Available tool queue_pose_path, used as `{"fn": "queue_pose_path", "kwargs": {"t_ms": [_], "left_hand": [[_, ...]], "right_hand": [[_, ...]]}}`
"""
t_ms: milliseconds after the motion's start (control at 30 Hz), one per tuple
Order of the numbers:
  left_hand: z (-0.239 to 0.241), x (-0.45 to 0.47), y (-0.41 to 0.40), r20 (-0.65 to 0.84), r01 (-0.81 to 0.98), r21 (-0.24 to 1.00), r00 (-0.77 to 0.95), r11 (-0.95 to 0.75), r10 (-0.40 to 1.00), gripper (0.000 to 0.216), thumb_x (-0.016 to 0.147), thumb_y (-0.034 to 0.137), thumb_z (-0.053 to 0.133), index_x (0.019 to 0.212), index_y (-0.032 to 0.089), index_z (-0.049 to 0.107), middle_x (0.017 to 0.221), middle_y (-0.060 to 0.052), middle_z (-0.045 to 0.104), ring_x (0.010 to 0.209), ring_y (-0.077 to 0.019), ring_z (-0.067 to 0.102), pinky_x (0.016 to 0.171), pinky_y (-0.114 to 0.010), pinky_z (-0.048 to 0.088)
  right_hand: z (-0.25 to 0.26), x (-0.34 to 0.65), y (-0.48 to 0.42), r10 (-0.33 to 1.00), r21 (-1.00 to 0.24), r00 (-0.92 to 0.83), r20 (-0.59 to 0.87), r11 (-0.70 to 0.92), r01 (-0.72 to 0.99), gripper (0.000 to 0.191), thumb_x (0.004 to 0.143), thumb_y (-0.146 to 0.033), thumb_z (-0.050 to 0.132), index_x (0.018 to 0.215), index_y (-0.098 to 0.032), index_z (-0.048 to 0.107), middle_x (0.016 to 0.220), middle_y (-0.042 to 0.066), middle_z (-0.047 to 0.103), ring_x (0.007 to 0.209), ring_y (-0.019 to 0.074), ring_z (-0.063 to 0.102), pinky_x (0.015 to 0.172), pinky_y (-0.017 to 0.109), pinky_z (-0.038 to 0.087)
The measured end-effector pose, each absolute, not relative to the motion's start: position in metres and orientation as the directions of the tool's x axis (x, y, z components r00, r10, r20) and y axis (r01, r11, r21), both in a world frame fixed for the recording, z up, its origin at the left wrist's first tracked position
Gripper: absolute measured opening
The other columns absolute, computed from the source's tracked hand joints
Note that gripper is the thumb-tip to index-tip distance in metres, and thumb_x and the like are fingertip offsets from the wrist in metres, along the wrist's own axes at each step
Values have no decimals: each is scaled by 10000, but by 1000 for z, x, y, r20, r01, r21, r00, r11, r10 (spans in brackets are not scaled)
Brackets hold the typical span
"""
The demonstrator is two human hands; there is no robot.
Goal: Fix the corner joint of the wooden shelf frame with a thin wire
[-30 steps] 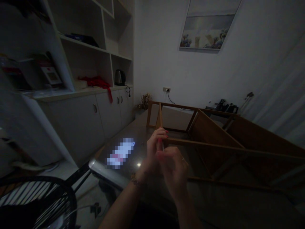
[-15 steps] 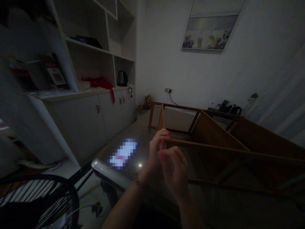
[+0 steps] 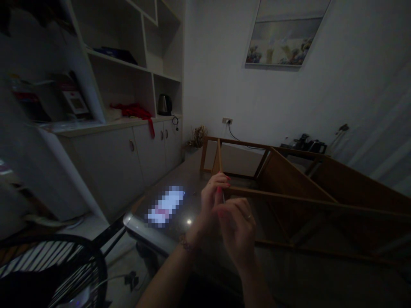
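My left hand point(image 3: 212, 199) is raised in front of me with its fingers curled in a pinch against the near end of a rail of the wooden shelf frame point(image 3: 289, 179). My right hand point(image 3: 236, 229) sits just below and right of it, fingers bent and closed toward the same spot. A thin pale sliver shows between the two hands; I cannot make out what it is. The frame lies on its side across the dark table point(image 3: 180, 179).
A lit phone screen point(image 3: 165, 205) lies on the table left of my hands. White cabinets and shelves point(image 3: 105, 149) with a kettle point(image 3: 164, 105) and red cloth line the left wall. A black fan grille point(image 3: 48, 269) is at the lower left. A picture point(image 3: 282, 36) hangs on the far wall.
The view has shifted slightly. Both hands stay together at the end of the rail, the right hand's fingers shifting a little.
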State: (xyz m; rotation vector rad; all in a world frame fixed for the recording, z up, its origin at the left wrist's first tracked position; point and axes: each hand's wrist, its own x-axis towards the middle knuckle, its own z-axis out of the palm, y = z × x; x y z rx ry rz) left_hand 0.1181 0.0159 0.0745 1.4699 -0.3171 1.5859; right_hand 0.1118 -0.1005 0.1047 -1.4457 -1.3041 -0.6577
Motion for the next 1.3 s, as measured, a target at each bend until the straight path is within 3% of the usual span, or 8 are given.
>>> {"fn": "queue_pose_path", "kwargs": {"t_ms": [233,367,533,833,1300], "left_hand": [[70,119,16,871,-740,419,163,-526,464,241,1000,374,476,977,206,647,1071,-74,671,1087,-218,632,1043,-511,478],[73,119,17,891,-769,368,130,-523,435,234,1006,342,471,964,203,654,1040,-59,669,1050,-197,635,1015,-478,495],[76,119,17,894,-786,363,141,-501,426,254,1014,338,453,960,196,658,1019,-53,665,1029,-187,629,1015,-473,484],[78,116,13,882,-777,381,142,-501,450,228,1011,322,458,959,200,644,1018,-53,664,1045,-193,632,1049,-499,463],[79,117,15,897,-754,362,120,-549,426,266,1016,334,438,952,187,651,983,-64,663,1028,-199,633,1032,-484,477]], "right_hand": [[105,111,-102,340,-289,245,908,82,954,179,985,-249,529,870,-232,665,838,32,578,831,183,531,738,300,461],[105,112,-103,346,-264,206,915,128,956,133,984,-191,523,1006,-230,649,864,24,624,832,171,555,743,290,474],[104,114,-102,340,-209,151,928,143,967,209,963,-130,539,1131,-235,608,888,21,676,798,170,590,717,308,479],[109,114,-104,322,-189,146,935,107,976,184,952,-119,544,1086,-215,627,852,29,702,737,166,616,675,312,476],[94,116,-106,283,-363,290,914,254,897,172,952,-99,554,1055,-219,624,897,3,739,792,111,718,716,200,576]]}}
